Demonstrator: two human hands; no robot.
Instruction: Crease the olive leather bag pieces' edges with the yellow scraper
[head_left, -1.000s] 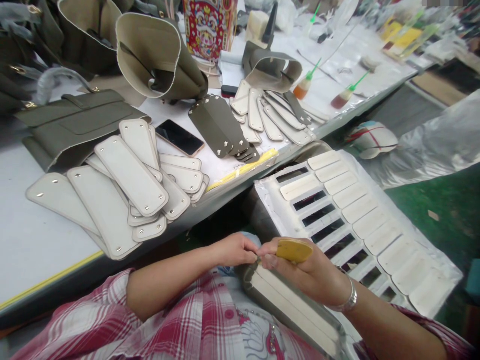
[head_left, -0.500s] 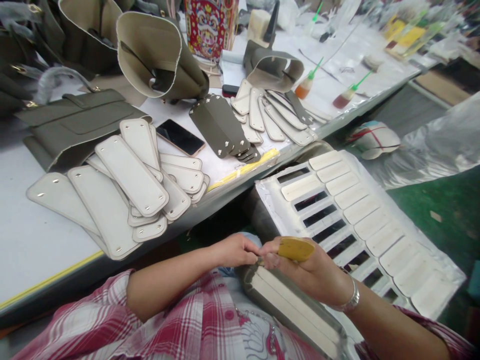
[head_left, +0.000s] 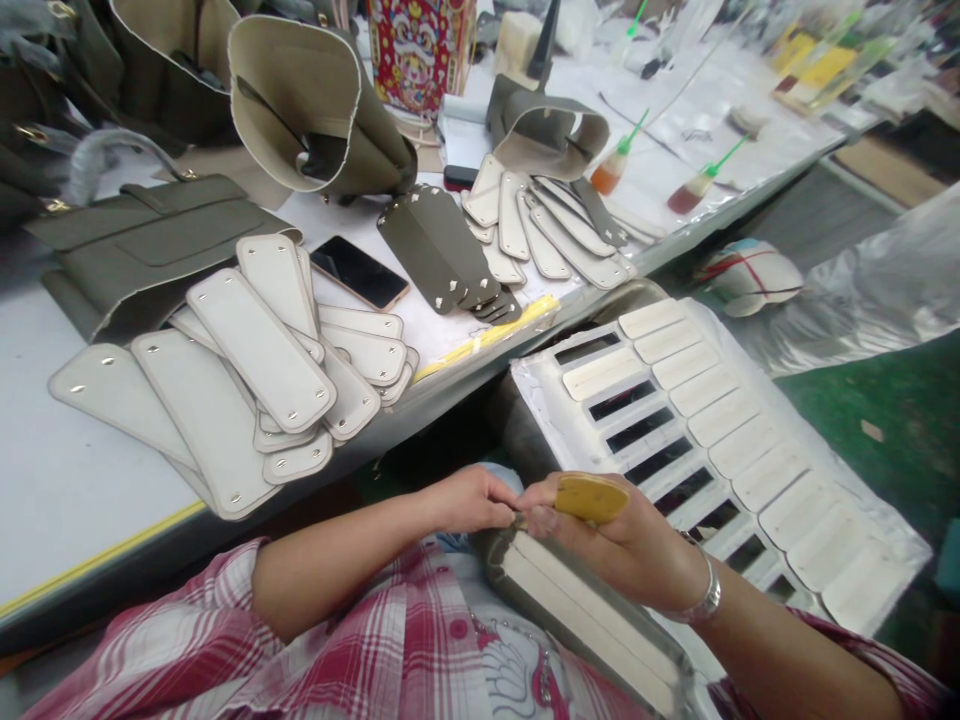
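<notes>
Two hands: both meet over the lap, below the near edge of the tabletop [head_left: 75, 490], at the upper end of one leather panel [head_left: 585, 620].
Left hand [head_left: 472, 500]: fingers pressed together, pinching the tip of the leather panel.
Right hand [head_left: 622, 545]: fingers curled and closed on the same end, just beside the left hand; a yellow pad [head_left: 592, 497] sits on top of the fingers, and a silver bracelet [head_left: 705, 600] is on the wrist.
Leather panel: olive-grey outside, two pale strips along the inside; it lies slanted across the checked shirt [head_left: 360, 650].
Writing: the red box [head_left: 420, 50] at the far edge carries a colourful printed figure; letters on it are too small to read.
Glue bottles: two with green nozzles lie near the right edge, one [head_left: 609, 172] with orange liquid, the other [head_left: 691, 190] with dark red liquid.
Open bags: one olive bag [head_left: 315, 110] stands near the far edge with its mouth toward the camera, showing beige lining.
Slotted tray [head_left: 534, 385]: beside the right end of the tabletop, lower; pale strips [head_left: 697, 390] fill one row, and some slots in the other row are dark.
Pale panels [head_left: 255, 370]: a fanned heap near the near edge, with small metal studs.
Dark panels [head_left: 442, 250]: a stack at the middle.
Phone [head_left: 360, 275]: flat, dark screen up, between the two heaps.
</notes>
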